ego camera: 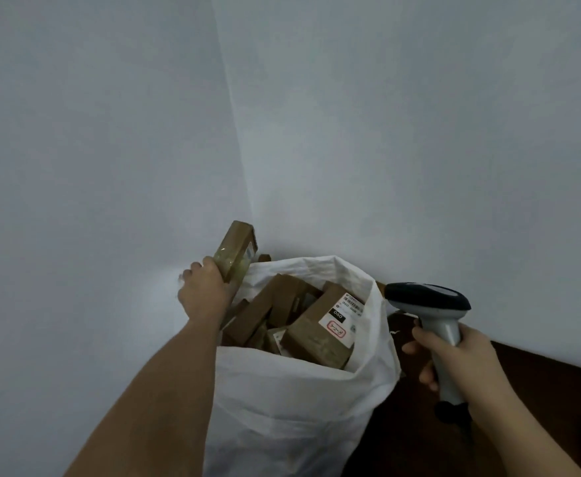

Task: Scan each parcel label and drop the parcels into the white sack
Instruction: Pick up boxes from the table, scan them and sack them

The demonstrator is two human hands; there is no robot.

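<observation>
Your left hand (202, 290) grips a small rectangular cardboard parcel (235, 250) by its lower end, fingers curled round the box. The parcel is tilted, its upper end leaning toward the wall, and it sits above the left rim of the white sack (282, 407). Glossy clear tape wraps the brown board near your fingers, and a white label strip shows along the parcel's right edge; its print is too small to read.

Your right hand (454, 359) holds a handheld scanner (433, 315) by its smooth grey grip, fingers wrapped round the handle. The scanner's dark, rounded head points left toward the sack. The scanner is just beside the sack's right rim, apart from the held parcel.

The sack is thin, crinkled woven material, standing open in the corner where two plain pale walls (110, 132) meet. Its mouth is filled nearly to the rim with brown cardboard boxes lying at mixed angles. The largest box (320, 332) lies at the right side of the mouth, with a white printed label (342, 316) facing up; the label carries a barcode, a black block and a red-outlined stamp. A dark brown floor (420, 425) lies to the sack's right.
</observation>
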